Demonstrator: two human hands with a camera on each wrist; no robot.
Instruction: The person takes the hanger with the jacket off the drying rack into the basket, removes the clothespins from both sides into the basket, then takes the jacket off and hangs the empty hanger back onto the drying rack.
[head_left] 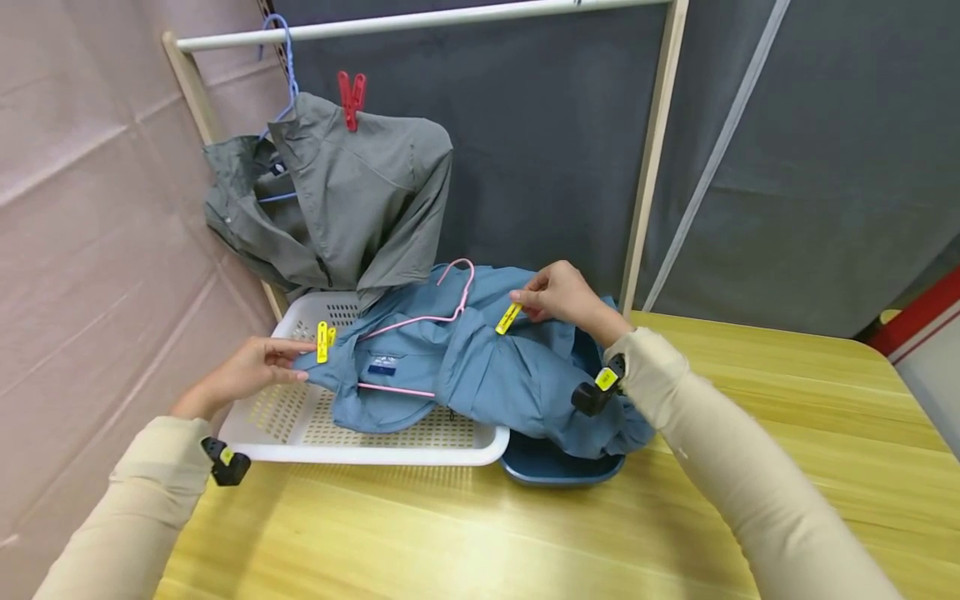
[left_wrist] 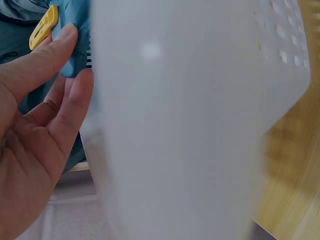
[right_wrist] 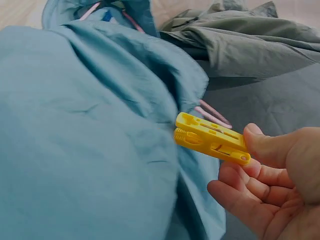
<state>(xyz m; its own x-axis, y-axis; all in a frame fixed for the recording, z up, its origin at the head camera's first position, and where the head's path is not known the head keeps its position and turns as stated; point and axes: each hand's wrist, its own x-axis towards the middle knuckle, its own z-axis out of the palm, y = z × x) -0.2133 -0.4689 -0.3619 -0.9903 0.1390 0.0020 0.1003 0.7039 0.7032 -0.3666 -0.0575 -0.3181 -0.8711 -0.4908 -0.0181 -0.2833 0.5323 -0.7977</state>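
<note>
A blue jacket (head_left: 495,375) lies across the basket with a pink hanger (head_left: 460,312) inside its shoulders. My left hand (head_left: 251,371) pinches the jacket's edge between thumb and fingers at the left; the left wrist view shows the blue cloth (left_wrist: 75,52) in that pinch. Close beside those fingers, a yellow clothespin (head_left: 322,342) is clipped on the cloth. Over the jacket's right part, my right hand (head_left: 567,296) holds a second yellow clothespin (head_left: 508,318) by one end. In the right wrist view this clothespin (right_wrist: 212,139) has its free end pointing at the blue fabric.
The white perforated basket (head_left: 360,454) stands on the wooden table (head_left: 375,533). Beside it, a dark blue basin (head_left: 562,468) sits partly under the jacket. Behind, a grey jacket (head_left: 375,183) hangs on a blue hanger (head_left: 288,67) from the rack bar (head_left: 465,15), with a red clothespin (head_left: 351,102) on it.
</note>
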